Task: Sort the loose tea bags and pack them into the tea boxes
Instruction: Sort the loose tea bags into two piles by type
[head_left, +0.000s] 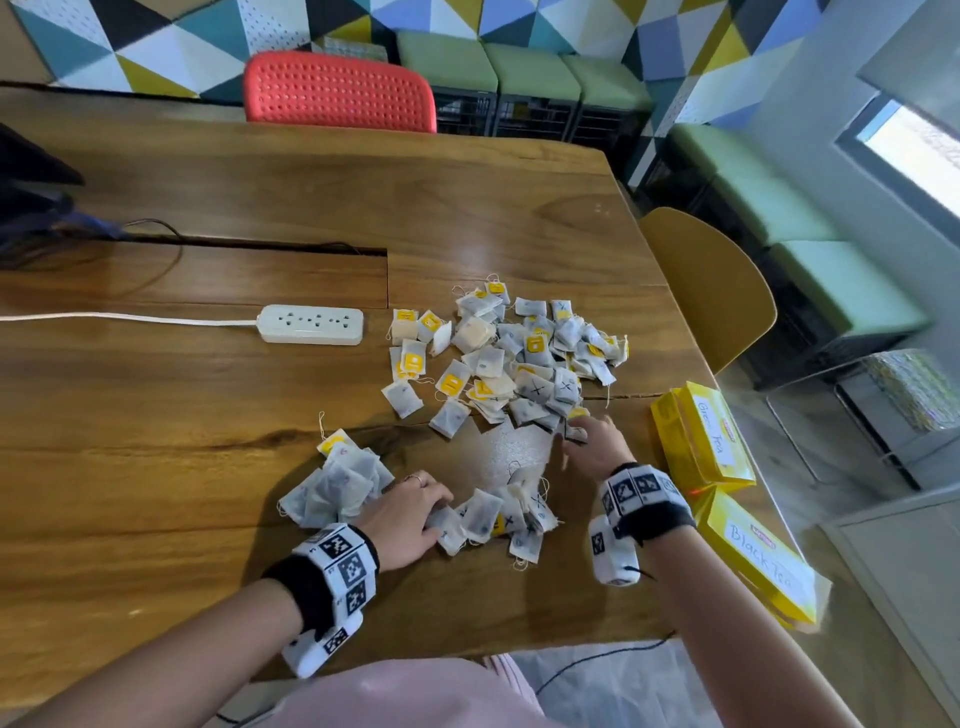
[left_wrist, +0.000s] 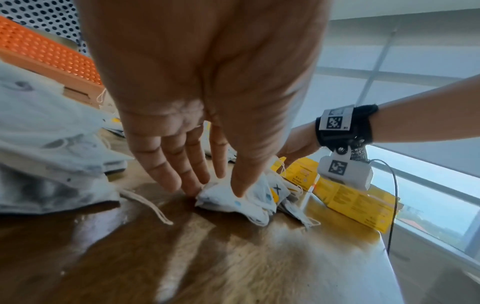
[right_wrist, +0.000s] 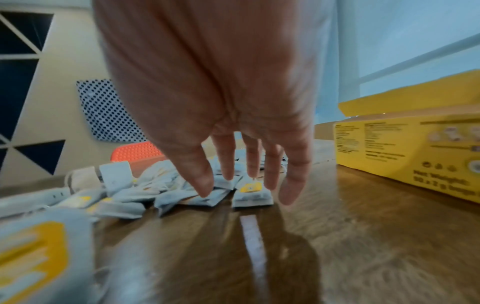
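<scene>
Look at the big heap of tea bags (head_left: 511, 358) in the middle of the frame; many have yellow tags. A small pile (head_left: 340, 480) lies lower left of it, and another little pile (head_left: 498, 519) sits low in the middle. Two yellow boxes lie flat at the right: Green Tea (head_left: 701, 439) above Black Tea (head_left: 758, 558).

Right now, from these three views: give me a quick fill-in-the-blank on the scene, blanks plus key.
1. The box nearest the person is hand-labelled "____ Tea".
2. The left hand presses on the small near pile of ____.
3. The power strip lies to the ____ of the big pile.
4. The chair across the table is ____.

Missing: Black; tea bags; left; red
</scene>
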